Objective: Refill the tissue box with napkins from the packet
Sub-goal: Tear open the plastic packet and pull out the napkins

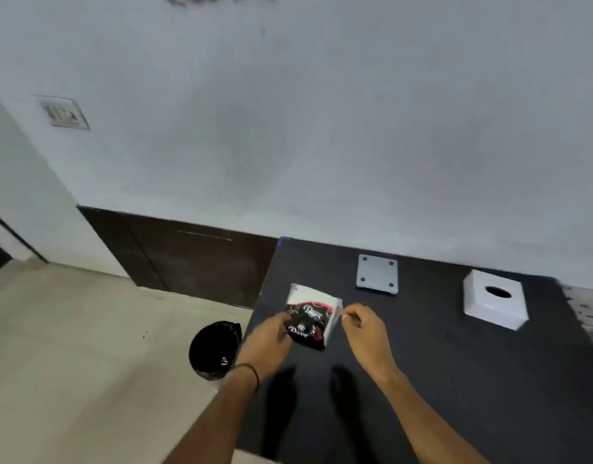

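Observation:
A napkin packet (311, 316) with a black and red printed wrapper and white napkins showing lies on the black table (439, 380) near its left edge. My left hand (268, 339) grips the packet's left side. My right hand (363, 324) pinches the packet's right edge with its fingertips. The white tissue box (494, 299), with a round hole in its top, stands apart at the right. Its flat white base plate (377, 274), with a dark dot at each corner, lies near the wall between packet and box.
A black bin (214, 349) stands on the tiled floor just left of the table. A white wall runs behind the table, with a dark skirting panel (188, 252) to the left. A wall socket (64, 112) sits high on the left.

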